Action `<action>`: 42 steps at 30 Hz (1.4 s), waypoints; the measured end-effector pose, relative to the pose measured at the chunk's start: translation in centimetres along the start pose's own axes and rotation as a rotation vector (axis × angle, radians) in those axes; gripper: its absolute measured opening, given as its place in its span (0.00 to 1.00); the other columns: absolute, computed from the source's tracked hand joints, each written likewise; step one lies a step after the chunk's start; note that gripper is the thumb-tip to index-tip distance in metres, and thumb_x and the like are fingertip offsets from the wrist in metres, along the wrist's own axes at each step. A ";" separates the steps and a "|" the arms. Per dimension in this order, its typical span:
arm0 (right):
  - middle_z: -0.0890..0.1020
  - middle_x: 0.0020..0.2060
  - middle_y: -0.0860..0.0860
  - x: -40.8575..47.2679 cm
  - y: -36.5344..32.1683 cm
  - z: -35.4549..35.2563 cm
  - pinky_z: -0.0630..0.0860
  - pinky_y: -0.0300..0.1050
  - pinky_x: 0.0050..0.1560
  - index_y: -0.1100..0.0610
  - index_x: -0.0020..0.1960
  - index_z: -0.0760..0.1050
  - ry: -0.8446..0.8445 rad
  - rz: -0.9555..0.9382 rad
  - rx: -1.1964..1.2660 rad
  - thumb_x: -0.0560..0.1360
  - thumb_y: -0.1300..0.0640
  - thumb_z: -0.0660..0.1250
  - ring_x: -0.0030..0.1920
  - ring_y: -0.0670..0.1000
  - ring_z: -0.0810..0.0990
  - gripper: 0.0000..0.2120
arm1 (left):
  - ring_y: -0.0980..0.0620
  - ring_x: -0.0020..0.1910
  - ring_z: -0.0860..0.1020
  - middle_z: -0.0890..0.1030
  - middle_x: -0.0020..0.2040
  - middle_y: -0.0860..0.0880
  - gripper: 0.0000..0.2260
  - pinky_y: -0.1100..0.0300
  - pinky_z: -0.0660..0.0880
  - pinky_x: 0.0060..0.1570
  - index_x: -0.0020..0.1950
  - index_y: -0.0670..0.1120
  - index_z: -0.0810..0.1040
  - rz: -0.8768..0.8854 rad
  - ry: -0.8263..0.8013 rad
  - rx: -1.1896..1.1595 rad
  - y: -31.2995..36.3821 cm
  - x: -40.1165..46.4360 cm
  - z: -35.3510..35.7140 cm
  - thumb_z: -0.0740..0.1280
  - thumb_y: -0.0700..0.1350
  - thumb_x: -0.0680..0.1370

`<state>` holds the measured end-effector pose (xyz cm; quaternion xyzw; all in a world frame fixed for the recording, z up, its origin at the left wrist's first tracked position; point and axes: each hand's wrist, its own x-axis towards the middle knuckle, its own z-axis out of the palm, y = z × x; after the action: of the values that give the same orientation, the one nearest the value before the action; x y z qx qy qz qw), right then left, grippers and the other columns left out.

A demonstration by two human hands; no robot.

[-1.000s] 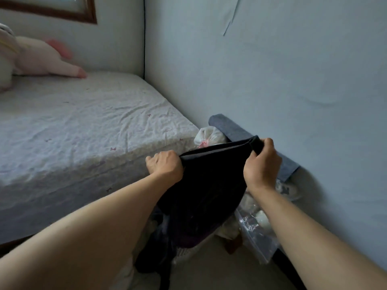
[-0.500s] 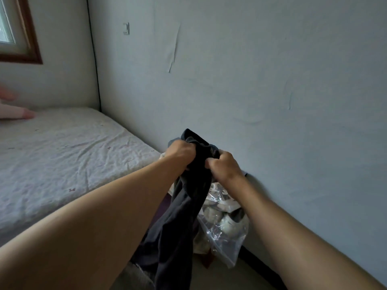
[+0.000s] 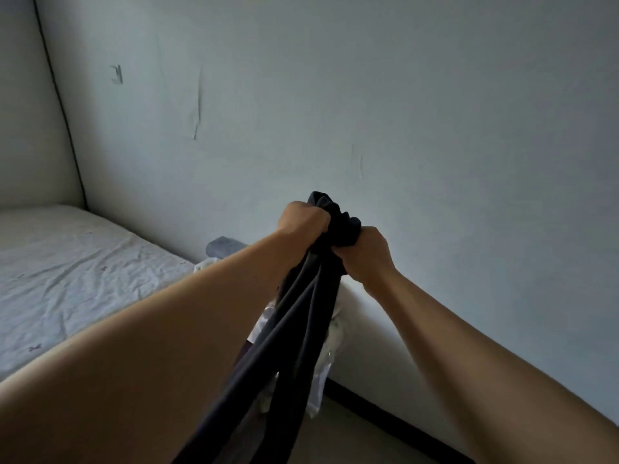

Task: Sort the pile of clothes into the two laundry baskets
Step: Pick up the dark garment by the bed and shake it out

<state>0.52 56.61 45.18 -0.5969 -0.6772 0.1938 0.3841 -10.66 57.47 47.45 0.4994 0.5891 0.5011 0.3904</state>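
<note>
A dark garment (image 3: 294,329) hangs in long folds from both my fists, held up in front of the wall. My left hand (image 3: 303,219) grips its bunched top from the left. My right hand (image 3: 363,254) grips the same bunch from the right, close beside the left. The cloth's lower end runs out of the bottom of the frame. No laundry basket and no clothes pile shows in this view.
A bed with a wrinkled pale sheet (image 3: 67,279) fills the left. A grey rolled cloth (image 3: 222,247) and a clear plastic bag (image 3: 318,380) lie by the wall behind the garment. A dark baseboard (image 3: 385,413) runs along the beige floor.
My hands came together, bunching the garment's spread top edge into one wad, and lifted it higher. The view swung right, away from the bed and the plush toy.
</note>
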 end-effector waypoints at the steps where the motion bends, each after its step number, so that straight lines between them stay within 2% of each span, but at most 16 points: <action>1: 0.79 0.39 0.58 -0.1 0.3 -1.3 0.75 0.51 0.43 0.62 0.41 0.75 0.034 0.030 0.057 0.73 0.63 0.65 0.43 0.60 0.80 0.03 | 0.49 0.30 0.71 0.73 0.32 0.44 0.07 0.62 0.67 0.30 0.39 0.40 0.75 0.027 -0.033 0.042 0.2 -0.8 0.7 0.60 0.31 0.71; 2: 0.78 0.39 0.57 -0.4 0.7 -2.9 0.74 0.49 0.41 0.61 0.41 0.75 0.072 0.048 0.099 0.73 0.63 0.65 0.42 0.59 0.79 0.02 | 0.48 0.34 0.73 0.76 0.36 0.42 0.11 0.61 0.69 0.33 0.49 0.41 0.76 0.045 -0.070 0.080 0.2 -1.6 1.5 0.60 0.31 0.71; 4: 0.79 0.40 0.56 -0.6 1.0 -4.9 0.73 0.45 0.37 0.61 0.44 0.75 0.132 0.063 0.158 0.73 0.63 0.65 0.42 0.57 0.77 0.01 | 0.45 0.47 0.77 0.78 0.51 0.40 0.27 0.57 0.73 0.42 0.68 0.45 0.68 0.011 -0.173 0.162 -0.6 -2.9 2.7 0.66 0.31 0.70; 6: 0.81 0.45 0.57 -1.2 1.2 -6.9 0.78 0.48 0.43 0.61 0.49 0.76 0.186 0.067 0.234 0.73 0.64 0.65 0.46 0.57 0.80 0.06 | 0.43 0.59 0.75 0.75 0.62 0.42 0.40 0.56 0.73 0.50 0.75 0.48 0.56 -0.011 -0.271 0.206 -1.3 -4.5 4.3 0.72 0.32 0.69; 8: 0.82 0.49 0.57 -1.9 1.4 -8.6 0.79 0.51 0.50 0.60 0.54 0.76 0.224 0.063 0.270 0.73 0.64 0.65 0.50 0.57 0.80 0.10 | 0.43 0.64 0.72 0.72 0.66 0.43 0.43 0.56 0.71 0.53 0.77 0.49 0.51 0.018 -0.310 0.202 -1.3 -6.1 6.2 0.73 0.34 0.69; 9: 0.82 0.49 0.57 -2.2 1.5 -9.3 0.78 0.51 0.52 0.60 0.55 0.76 0.240 0.062 0.268 0.73 0.64 0.64 0.51 0.58 0.80 0.11 | 0.42 0.64 0.72 0.72 0.65 0.43 0.42 0.55 0.72 0.53 0.76 0.49 0.52 0.045 -0.298 0.224 -1.1 -6.6 7.1 0.73 0.35 0.70; 12: 0.81 0.52 0.57 -3.5 2.5 -12.0 0.77 0.52 0.56 0.59 0.58 0.74 0.293 0.067 0.264 0.74 0.63 0.63 0.53 0.58 0.79 0.13 | 0.40 0.60 0.75 0.76 0.61 0.41 0.27 0.48 0.74 0.59 0.69 0.45 0.64 0.123 -0.224 0.331 0.2 -8.2 9.9 0.68 0.36 0.72; 15: 0.80 0.53 0.56 -4.7 3.6 -15.1 0.76 0.54 0.59 0.58 0.59 0.72 0.359 0.060 0.302 0.73 0.61 0.66 0.54 0.57 0.78 0.15 | 0.41 0.58 0.77 0.79 0.58 0.41 0.21 0.47 0.75 0.59 0.64 0.43 0.71 0.166 -0.246 0.290 1.6 -9.6 12.2 0.66 0.34 0.72; 18: 0.78 0.55 0.55 -6.0 4.5 -18.5 0.76 0.52 0.58 0.60 0.61 0.69 0.431 0.065 0.314 0.71 0.57 0.70 0.55 0.55 0.78 0.20 | 0.42 0.57 0.78 0.80 0.57 0.42 0.19 0.52 0.76 0.56 0.63 0.44 0.74 0.228 -0.259 0.245 3.2 -11.3 14.6 0.65 0.33 0.72; 27: 0.78 0.53 0.52 -9.9 7.1 -27.6 0.76 0.50 0.57 0.59 0.61 0.70 0.511 0.087 0.243 0.73 0.51 0.68 0.55 0.54 0.78 0.20 | 0.41 0.53 0.80 0.82 0.52 0.42 0.17 0.45 0.78 0.56 0.59 0.46 0.77 0.346 -0.337 0.159 8.4 -15.4 21.8 0.61 0.35 0.72; 36: 0.78 0.53 0.53 -12.1 7.9 -34.4 0.78 0.57 0.56 0.59 0.63 0.67 0.607 0.130 0.253 0.73 0.49 0.68 0.53 0.55 0.79 0.24 | 0.41 0.52 0.80 0.82 0.52 0.42 0.15 0.48 0.78 0.56 0.58 0.47 0.78 0.460 -0.411 0.099 14.5 -18.0 26.5 0.60 0.37 0.75; 42: 0.80 0.52 0.53 -12.3 9.1 -35.8 0.79 0.58 0.52 0.57 0.61 0.69 0.643 0.156 0.273 0.71 0.49 0.68 0.52 0.56 0.80 0.23 | 0.42 0.52 0.81 0.82 0.52 0.43 0.13 0.49 0.79 0.54 0.58 0.46 0.78 0.487 -0.492 0.061 14.8 -18.5 27.8 0.61 0.39 0.76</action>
<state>33.32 39.79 57.60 -0.6204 -0.4423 0.1135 0.6377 22.58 44.89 55.84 0.7428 0.3554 0.4262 0.3746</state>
